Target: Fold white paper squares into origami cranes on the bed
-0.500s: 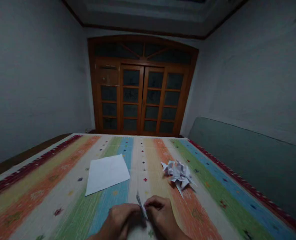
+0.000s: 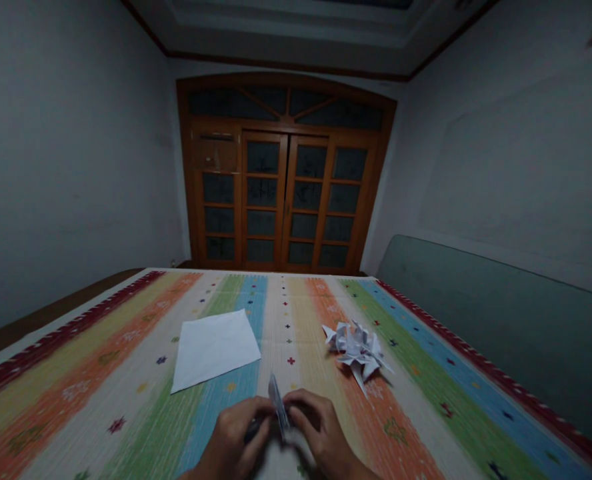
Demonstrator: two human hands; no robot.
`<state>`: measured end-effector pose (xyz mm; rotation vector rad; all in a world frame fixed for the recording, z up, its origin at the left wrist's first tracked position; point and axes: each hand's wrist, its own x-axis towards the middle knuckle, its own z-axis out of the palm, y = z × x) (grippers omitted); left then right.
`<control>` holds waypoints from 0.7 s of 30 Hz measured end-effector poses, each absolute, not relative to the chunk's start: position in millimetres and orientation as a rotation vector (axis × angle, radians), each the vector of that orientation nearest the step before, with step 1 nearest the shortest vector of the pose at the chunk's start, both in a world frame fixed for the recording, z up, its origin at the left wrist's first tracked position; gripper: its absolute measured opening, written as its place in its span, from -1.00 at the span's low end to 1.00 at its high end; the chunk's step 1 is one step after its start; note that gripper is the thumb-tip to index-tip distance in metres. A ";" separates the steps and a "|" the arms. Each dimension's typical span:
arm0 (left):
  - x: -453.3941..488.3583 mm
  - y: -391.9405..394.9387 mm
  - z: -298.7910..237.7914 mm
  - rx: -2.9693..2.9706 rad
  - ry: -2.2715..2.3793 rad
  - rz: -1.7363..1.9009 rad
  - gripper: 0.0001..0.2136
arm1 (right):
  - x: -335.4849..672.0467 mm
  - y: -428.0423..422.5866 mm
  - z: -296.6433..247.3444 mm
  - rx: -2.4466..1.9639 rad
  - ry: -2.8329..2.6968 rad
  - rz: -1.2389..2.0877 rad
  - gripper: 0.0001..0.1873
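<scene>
Low in the middle of the head view, a narrow folded piece of paper (image 2: 279,407) stands on edge between my two hands, its pointed tip facing away from me. My left hand (image 2: 237,428) pinches it from the left with thumb and fingers; a dark patch beneath that hand is too unclear to name. On the other side, my right hand (image 2: 321,425) grips the paper with bent fingers and thumb. Beyond and to the right lies a cluster of white origami pieces (image 2: 359,350) with pointed tips. Farther left rests a flat white sheet stack (image 2: 216,350).
A striped, many-coloured cloth (image 2: 141,360) covers the table. Along the right side runs a pale green panel (image 2: 476,320) against the wall. Wooden doors with glass panes (image 2: 286,193) stand beyond the table's far edge.
Both hands have lifted slightly, and the folded paper has risen with them. My right fingers have shifted their hold along it. The sheets and origami pieces have stayed put.
</scene>
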<state>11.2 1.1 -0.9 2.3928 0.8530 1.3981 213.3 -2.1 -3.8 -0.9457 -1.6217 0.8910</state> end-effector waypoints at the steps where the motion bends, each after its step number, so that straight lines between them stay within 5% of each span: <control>1: 11.7 0.9 0.3 2.409 0.852 1.412 -0.82 | 213.0 -2.3 -4.7 -0.915 -1.630 0.926 -0.66; 4: 13.1 -0.7 5.1 2.444 0.822 1.436 -0.82 | 211.3 -1.1 -8.2 -0.859 -1.653 1.006 -0.51; 11: 10.9 -3.1 4.4 2.381 0.776 1.490 -0.65 | 214.5 3.3 -11.3 -0.978 -1.621 0.926 -0.53; 21: 10.0 2.1 -0.2 2.012 0.822 1.332 -0.77 | 214.2 7.0 -9.9 -0.882 -1.688 0.904 -0.48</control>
